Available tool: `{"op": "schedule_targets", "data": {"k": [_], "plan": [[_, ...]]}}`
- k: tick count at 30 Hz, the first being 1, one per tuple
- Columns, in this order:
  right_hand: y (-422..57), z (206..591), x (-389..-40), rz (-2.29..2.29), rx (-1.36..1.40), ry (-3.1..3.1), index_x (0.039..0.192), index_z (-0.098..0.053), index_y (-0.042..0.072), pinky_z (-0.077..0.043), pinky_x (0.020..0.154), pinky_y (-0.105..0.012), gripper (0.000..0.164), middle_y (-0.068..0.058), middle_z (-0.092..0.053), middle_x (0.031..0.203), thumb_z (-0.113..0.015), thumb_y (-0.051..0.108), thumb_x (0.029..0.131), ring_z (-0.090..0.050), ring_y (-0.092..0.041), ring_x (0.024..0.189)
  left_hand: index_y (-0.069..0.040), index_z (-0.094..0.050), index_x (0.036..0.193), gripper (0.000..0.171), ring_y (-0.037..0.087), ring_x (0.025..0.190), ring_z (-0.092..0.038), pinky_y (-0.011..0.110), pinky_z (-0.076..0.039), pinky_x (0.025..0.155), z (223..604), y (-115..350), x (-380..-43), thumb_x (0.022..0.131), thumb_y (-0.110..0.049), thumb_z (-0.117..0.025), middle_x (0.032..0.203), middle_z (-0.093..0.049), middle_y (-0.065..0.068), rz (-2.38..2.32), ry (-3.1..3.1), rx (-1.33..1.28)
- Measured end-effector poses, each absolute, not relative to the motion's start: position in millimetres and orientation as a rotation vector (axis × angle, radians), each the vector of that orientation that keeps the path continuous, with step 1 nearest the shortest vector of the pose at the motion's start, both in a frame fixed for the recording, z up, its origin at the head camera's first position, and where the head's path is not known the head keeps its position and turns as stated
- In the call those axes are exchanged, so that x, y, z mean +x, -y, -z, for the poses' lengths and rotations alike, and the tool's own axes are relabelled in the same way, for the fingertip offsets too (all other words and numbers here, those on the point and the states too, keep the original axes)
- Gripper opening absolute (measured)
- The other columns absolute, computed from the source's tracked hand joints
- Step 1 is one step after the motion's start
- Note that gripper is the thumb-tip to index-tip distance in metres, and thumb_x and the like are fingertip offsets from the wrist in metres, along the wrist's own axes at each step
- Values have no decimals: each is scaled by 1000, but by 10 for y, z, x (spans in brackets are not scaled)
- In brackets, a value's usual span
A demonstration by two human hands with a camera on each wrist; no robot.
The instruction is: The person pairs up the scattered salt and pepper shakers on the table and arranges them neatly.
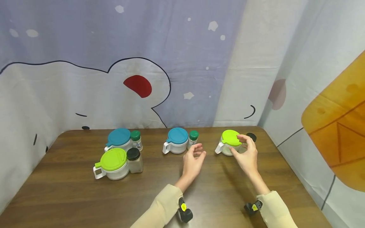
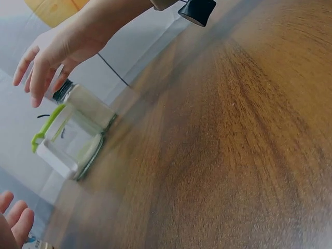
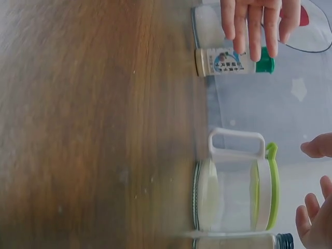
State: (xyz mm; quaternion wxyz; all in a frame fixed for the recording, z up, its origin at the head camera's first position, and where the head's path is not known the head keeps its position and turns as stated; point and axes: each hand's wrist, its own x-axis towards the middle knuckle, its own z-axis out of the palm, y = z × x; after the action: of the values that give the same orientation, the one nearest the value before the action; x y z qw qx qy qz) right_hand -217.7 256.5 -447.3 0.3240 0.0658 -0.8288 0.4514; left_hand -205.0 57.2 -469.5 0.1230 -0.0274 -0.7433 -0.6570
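Note:
At the right of the table, my right hand [image 1: 247,155] hovers by a lime-lidded seasoning jar [image 1: 231,138] with a white handle. Its fingers are spread and loosely bent; in the right wrist view a gap shows between them and the jar [image 3: 236,194]. A black-capped shaker [image 1: 251,136] stands beside that jar, partly hidden by the hand. My left hand [image 1: 193,162] is held in the air, fingers relaxed and holding nothing. Just behind it are a green-capped shaker [image 1: 193,136] and a blue-lidded seasoning jar [image 1: 177,136].
On the left stand another blue-lidded jar [image 1: 119,137], a green-capped shaker [image 1: 136,138], a lime-lidded jar [image 1: 113,159] and a black-capped shaker [image 1: 135,161], close together. The wooden table [image 1: 85,202] meets a printed curtain [image 1: 194,63] at its back and right.

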Motion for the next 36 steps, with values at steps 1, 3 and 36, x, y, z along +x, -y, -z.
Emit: {"op": "schedule_targets", "data": {"k": [1,3,36], "plan": [[-2578,4473,-2171,-1183,168,2174,117,-56,1,-43,86,-28,54,-16,-61,115,-80,-4,69,-45,0,104,-8,-62,118,33,21,94,-67,28,-57,81,4698,-575,-2053,85,-12,-66,111,-70,12,1913,2178,-78],[-2600,4471,-2162,-1177,159,2173,117,-57,1,-42,85,-27,53,-15,-61,115,-80,-4,69,-46,1,104,-9,-61,121,35,21,95,-67,30,-57,82,4702,-587,-2062,86,-12,-66,112,-69,12,1912,2190,-74],[-2943,4385,-2100,-1196,24,2071,122,-54,-5,-44,81,-13,58,-21,-59,113,-77,-12,69,-52,-26,99,-4,-53,132,50,31,116,-59,44,-51,96,4768,-719,-2187,86,-19,-67,128,-61,17,1877,2331,-202]]}}
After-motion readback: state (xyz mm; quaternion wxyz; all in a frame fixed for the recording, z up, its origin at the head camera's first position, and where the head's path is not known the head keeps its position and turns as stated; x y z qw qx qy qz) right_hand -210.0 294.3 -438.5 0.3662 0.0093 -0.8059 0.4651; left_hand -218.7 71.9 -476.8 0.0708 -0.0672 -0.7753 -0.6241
